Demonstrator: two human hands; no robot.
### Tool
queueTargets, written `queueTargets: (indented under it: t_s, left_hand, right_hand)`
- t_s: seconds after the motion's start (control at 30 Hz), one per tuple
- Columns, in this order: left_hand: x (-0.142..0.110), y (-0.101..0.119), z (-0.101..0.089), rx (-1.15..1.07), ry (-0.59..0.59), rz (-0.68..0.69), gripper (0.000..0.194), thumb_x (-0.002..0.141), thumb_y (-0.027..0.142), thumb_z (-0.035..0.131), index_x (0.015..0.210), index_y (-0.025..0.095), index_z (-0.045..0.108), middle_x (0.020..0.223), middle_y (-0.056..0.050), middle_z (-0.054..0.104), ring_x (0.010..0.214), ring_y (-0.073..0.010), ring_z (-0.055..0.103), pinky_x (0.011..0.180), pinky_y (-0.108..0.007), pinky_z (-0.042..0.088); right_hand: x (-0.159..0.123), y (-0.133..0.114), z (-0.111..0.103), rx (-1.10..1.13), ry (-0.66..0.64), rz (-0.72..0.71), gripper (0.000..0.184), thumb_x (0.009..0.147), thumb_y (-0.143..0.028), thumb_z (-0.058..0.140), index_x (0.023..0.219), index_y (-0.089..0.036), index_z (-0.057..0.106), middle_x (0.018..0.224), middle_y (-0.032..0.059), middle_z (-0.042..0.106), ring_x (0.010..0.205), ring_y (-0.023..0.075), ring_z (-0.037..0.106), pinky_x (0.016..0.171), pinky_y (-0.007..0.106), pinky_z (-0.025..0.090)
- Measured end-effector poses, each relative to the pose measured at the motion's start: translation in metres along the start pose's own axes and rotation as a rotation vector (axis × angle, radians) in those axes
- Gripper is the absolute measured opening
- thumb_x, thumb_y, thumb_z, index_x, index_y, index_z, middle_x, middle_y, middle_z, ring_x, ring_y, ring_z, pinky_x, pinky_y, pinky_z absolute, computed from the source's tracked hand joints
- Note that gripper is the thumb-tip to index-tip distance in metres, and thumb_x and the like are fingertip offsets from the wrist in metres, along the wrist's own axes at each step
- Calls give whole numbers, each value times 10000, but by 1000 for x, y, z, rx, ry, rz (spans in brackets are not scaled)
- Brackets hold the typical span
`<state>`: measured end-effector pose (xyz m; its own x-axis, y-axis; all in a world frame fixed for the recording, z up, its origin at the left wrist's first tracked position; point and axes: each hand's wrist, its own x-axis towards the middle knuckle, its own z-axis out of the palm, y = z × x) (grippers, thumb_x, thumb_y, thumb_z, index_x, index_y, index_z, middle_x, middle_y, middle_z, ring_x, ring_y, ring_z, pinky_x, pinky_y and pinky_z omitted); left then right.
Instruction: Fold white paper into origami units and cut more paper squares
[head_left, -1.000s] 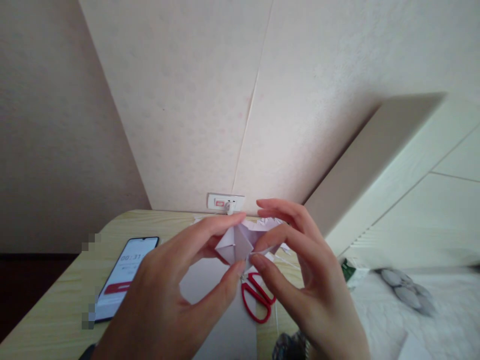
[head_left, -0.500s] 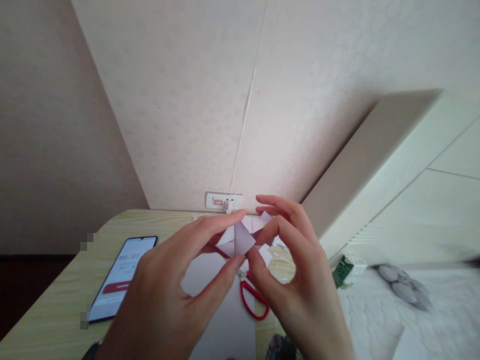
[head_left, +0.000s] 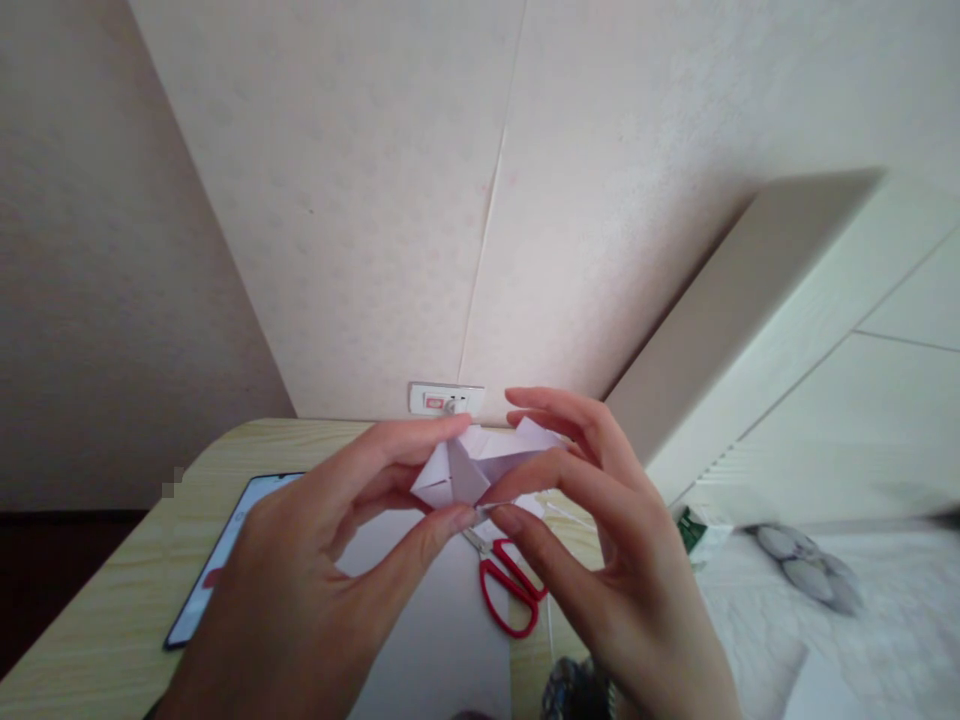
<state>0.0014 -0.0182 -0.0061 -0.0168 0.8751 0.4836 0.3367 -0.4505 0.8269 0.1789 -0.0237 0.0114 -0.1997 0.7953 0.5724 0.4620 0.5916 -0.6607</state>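
Observation:
Between my two hands is a folded white paper piece (head_left: 463, 470) with pointed flaps, raised above the table. My left hand (head_left: 322, 560) pinches its left side, thumb below and index finger along the top edge. On its right side, the thumb and index finger of my right hand (head_left: 607, 530) grip a lower flap, while the other fingers curve behind. Scissors (head_left: 511, 590) with red handles lie just beneath, their blades partly hidden. Under them a white sheet of paper (head_left: 442, 630) rests on the table.
A phone (head_left: 225, 550) with a lit screen lies left on the wooden table (head_left: 97, 610), partly behind my left hand. A wall socket (head_left: 442, 400) holds a plug at the back. To the right are a green-and-white box (head_left: 701, 532) and a white quilted surface (head_left: 742, 640).
My left hand and the folded paper have shifted slightly left. The right fingers have moved on the lower flap, and the paper's right part looks more spread. More of the scissors shows.

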Motion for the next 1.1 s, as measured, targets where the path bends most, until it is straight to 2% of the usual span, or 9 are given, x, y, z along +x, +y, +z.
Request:
queueTargets:
  t_s: [0.1, 0.37, 0.67, 0.97, 1.1]
  left_hand:
    - [0, 0, 0, 36, 2, 28, 342, 798, 265, 730, 1080, 458, 711, 956, 111, 777, 801, -147, 767, 697, -159, 624]
    - [0, 0, 1, 67, -10, 69, 386, 793, 217, 709, 1099, 452, 700, 1016, 124, 782, 861, -107, 759, 761, -109, 593]
    - [-3, -1, -4, 63, -83, 38, 404, 850, 254, 685, 1174, 494, 665, 1079, 126, 765, 884, -91, 761, 781, -91, 589]
    - [-5, 1, 1, 69, -54, -9, 391, 840, 276, 668, 1139, 527, 660, 1065, 148, 758, 926, -105, 739, 798, -126, 592]
    - [-7, 1, 0, 78, -63, 9, 395, 840, 276, 683, 1160, 506, 657, 1139, 134, 751, 955, -120, 732, 838, -160, 592]
  right_hand:
    - [1, -1, 1, -13, 4, 16, 116, 884, -177, 682, 803, -256, 660, 1312, -31, 571, 1258, 124, 559, 1038, 223, 448]
    - [3, -2, 5, -39, 33, 42, 126, 865, -165, 656, 772, -244, 626, 1306, -1, 582, 1224, 143, 587, 1029, 261, 479]
    - [3, -4, 9, -30, 57, 78, 141, 827, -140, 644, 747, -240, 585, 1298, -14, 589, 1222, 143, 585, 1004, 263, 478]
    - [4, 0, 2, 90, -5, 69, 117, 855, -187, 702, 782, -263, 652, 1298, -56, 593, 1222, 136, 576, 1024, 270, 448]
    - [5, -1, 2, 104, -17, 101, 140, 836, -157, 704, 758, -249, 632, 1300, -40, 593, 1212, 151, 584, 1009, 278, 461]
